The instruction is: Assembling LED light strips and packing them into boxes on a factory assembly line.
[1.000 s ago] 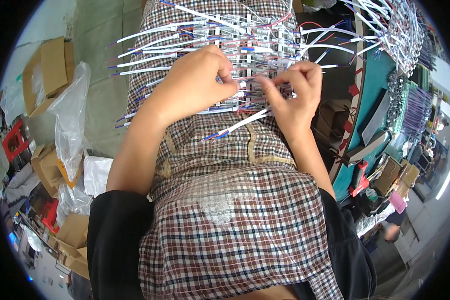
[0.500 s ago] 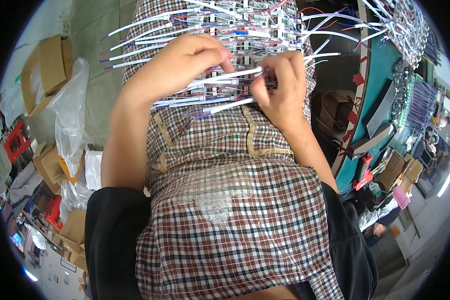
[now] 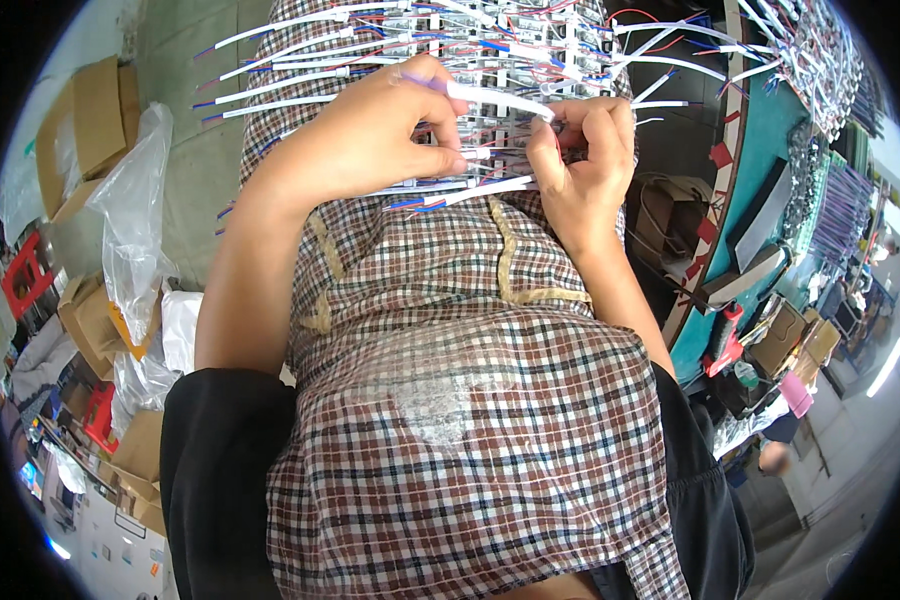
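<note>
Over the lap, a plaid apron (image 3: 490, 450) lies nearest. Beyond it, the right hand (image 3: 588, 165) pinches one end of a raised white lead (image 3: 500, 97) between thumb and fingers. The left hand (image 3: 385, 130) is half curled beside the lead's other end; whether it grips anything cannot be told. Other white leads (image 3: 280, 106) lie in rows below and beyond. Judged status: partway; one lead in handling, finished ones indistinguishable. Farther right, a lead bundle (image 3: 820, 50) rests along a teal bench (image 3: 760, 120).
</note>
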A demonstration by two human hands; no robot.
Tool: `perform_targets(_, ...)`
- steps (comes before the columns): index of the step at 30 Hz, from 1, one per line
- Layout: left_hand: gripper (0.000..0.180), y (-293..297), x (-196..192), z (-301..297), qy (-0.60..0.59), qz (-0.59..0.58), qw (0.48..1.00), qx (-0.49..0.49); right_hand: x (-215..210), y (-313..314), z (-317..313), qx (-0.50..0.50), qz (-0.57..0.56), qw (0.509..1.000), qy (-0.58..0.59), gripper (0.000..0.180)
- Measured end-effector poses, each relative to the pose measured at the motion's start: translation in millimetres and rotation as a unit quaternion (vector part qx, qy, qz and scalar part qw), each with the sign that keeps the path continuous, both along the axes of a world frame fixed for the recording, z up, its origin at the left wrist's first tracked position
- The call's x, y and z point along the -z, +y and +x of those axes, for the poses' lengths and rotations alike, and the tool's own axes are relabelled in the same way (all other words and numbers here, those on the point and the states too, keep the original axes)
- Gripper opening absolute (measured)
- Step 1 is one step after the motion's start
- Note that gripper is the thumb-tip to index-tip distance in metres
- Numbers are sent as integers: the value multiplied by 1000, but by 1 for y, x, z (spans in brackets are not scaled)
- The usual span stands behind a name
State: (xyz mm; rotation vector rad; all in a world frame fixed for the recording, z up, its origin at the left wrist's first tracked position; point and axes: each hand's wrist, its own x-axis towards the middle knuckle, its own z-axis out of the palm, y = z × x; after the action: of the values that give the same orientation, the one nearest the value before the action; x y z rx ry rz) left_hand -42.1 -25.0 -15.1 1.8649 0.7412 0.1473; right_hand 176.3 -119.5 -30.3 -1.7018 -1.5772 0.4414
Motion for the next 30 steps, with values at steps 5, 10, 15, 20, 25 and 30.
perform_targets(5,20,-1,4,-4,-89,-44,995,13,-4,-3,11,-40,44,998,-11,25)
perform_targets(10,22,1,-2,-3,-130,-57,989,41,-12,-11,8,-157,-9,987,-23,28)
perform_targets(15,23,7,0,1,-81,-164,983,-5,-2,-16,10,-123,14,992,-25,23)
perform_targets(20,17,1,-6,2,-24,-153,988,-23,0,-18,12,-82,17,995,48,17)
perform_targets(25,14,-10,-3,0,-46,-4,999,4,2,-16,15,-91,54,993,47,15)
perform_targets(30,15,-21,-10,4,-9,107,994,19,-3,-18,11,-75,38,996,43,18)
